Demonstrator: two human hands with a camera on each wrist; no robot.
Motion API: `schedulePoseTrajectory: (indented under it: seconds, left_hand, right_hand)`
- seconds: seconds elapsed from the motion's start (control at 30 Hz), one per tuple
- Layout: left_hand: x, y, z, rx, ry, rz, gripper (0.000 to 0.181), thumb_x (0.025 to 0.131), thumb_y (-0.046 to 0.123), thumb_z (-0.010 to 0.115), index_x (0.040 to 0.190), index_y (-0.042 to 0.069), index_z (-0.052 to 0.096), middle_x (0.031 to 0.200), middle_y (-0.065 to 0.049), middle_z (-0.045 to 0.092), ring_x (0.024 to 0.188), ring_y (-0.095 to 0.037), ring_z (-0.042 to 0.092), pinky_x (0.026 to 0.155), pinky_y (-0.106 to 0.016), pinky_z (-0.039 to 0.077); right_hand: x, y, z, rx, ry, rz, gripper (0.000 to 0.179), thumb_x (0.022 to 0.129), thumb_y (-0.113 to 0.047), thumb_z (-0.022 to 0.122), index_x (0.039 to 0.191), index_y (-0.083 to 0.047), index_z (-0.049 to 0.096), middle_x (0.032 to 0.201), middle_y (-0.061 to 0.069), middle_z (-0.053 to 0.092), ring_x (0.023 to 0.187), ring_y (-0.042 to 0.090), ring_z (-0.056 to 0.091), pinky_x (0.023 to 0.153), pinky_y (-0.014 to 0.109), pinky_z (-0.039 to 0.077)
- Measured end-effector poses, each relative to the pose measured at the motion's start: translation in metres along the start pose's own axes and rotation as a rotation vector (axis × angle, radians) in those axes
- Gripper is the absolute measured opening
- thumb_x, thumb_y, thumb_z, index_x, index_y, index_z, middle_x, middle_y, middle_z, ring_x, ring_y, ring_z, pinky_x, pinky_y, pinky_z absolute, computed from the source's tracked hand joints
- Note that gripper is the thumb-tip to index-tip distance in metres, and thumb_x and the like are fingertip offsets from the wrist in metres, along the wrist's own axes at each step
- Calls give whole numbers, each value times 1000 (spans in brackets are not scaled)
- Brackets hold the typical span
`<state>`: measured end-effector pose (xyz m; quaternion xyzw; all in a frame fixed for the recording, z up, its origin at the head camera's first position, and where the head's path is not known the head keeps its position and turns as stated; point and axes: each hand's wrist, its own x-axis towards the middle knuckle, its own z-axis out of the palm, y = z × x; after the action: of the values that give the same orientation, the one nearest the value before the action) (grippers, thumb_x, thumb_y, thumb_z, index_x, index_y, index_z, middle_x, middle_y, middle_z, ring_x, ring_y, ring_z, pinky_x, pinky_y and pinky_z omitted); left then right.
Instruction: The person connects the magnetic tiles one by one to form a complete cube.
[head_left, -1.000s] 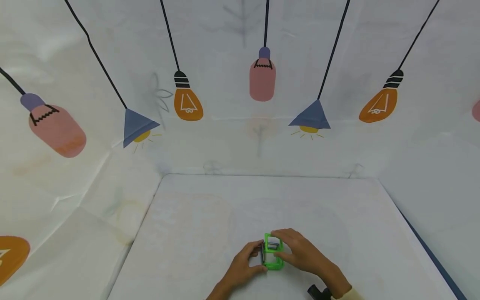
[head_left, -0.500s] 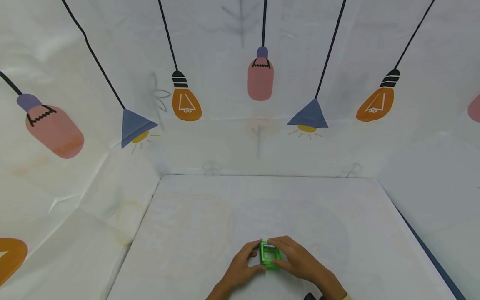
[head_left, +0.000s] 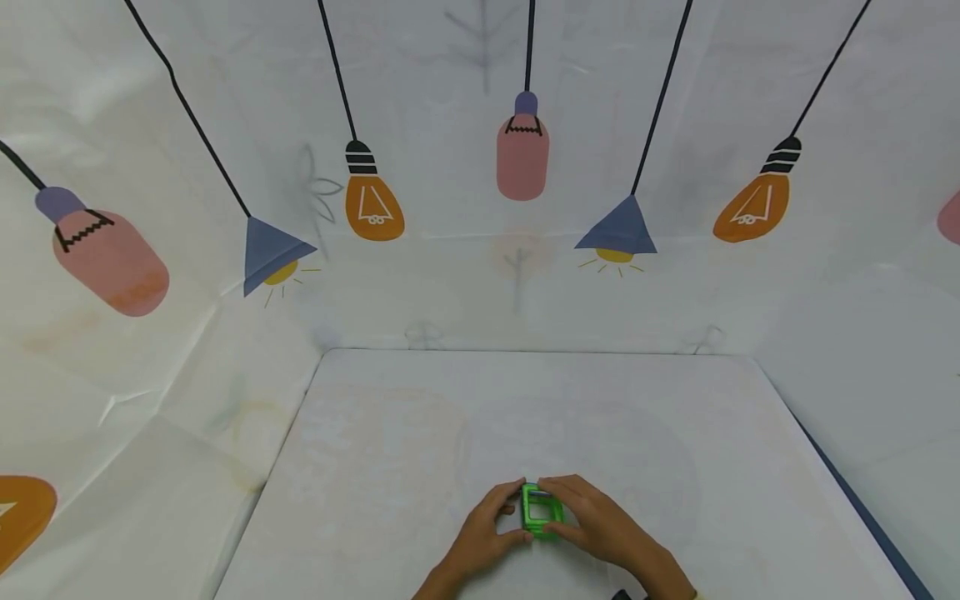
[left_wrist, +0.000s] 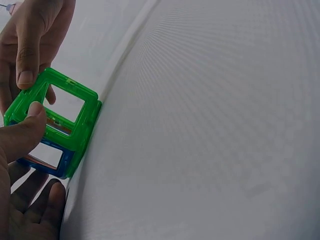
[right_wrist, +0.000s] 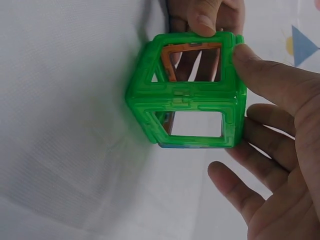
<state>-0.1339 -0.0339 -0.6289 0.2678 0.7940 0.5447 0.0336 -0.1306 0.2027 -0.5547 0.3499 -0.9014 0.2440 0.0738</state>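
Between both hands sits a small cube of magnetic tiles (head_left: 534, 527), resting on the white table. Its see-through frames are mostly green, with a blue tile (left_wrist: 65, 162) and an orange tile (right_wrist: 169, 65) among them. From the left, my left hand (head_left: 480, 533) grips the cube, thumb on the near side and fingers behind. My right hand (head_left: 600, 521) holds it from the right, thumb and fingers on the upper edges. In the right wrist view the right thumb (right_wrist: 265, 75) lies at a green corner. The underside of the cube is hidden.
The white tabletop (head_left: 420, 433) reaches back to a white sheet wall (head_left: 450, 283) printed with hanging lamps and bulbs. A similar sheet (head_left: 187, 467) rises along the left side. A dark blue strip (head_left: 847, 492) shows by the right edge.
A green tile that was raised at the cube's top has come down level, and my right hand has moved down slightly with it. My left hand has kept its place.
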Motion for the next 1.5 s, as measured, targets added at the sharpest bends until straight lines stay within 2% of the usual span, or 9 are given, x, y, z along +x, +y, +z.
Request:
schedulePoseTrajectory:
  seconds: [0.33, 0.6, 1.0, 1.5]
  left_hand:
    - [0, 1, 1, 24, 1, 2, 78, 84, 38, 77, 149, 11, 43, 143, -7, 55, 123, -13, 59, 97, -23, 54]
    - [1, 1, 1, 25, -1, 13, 78, 84, 39, 76, 149, 12, 42, 144, -7, 54, 125, -13, 58, 97, -24, 54]
    - [1, -4, 3, 24, 11, 65, 77, 85, 35, 77, 148, 7, 43, 142, -8, 55, 122, -14, 59, 95, -24, 55]
    - [-1, -2, 2, 18, -3, 37, 78, 85, 35, 77, 148, 6, 42, 143, -6, 54, 121, -12, 60, 97, -23, 54]
  right_hand:
    - [-2, 1, 0, -17, 17, -26, 64, 79, -32, 84, 133, -8, 61, 129, 1, 64, 114, 19, 64, 91, 34, 58]
    - [0, 0, -4, -16, -20, -32, 55, 84, -33, 80, 130, -7, 65, 132, 5, 64, 117, 20, 63, 92, 35, 57]
    - [1, -1, -5, 36, -84, 56, 54, 85, -33, 78, 130, -6, 65, 133, 4, 64, 117, 20, 62, 94, 34, 56]
    - [1, -4, -5, 48, -85, 56, 51, 88, -34, 75, 130, -8, 66, 132, 6, 64, 118, 23, 62, 94, 38, 56]
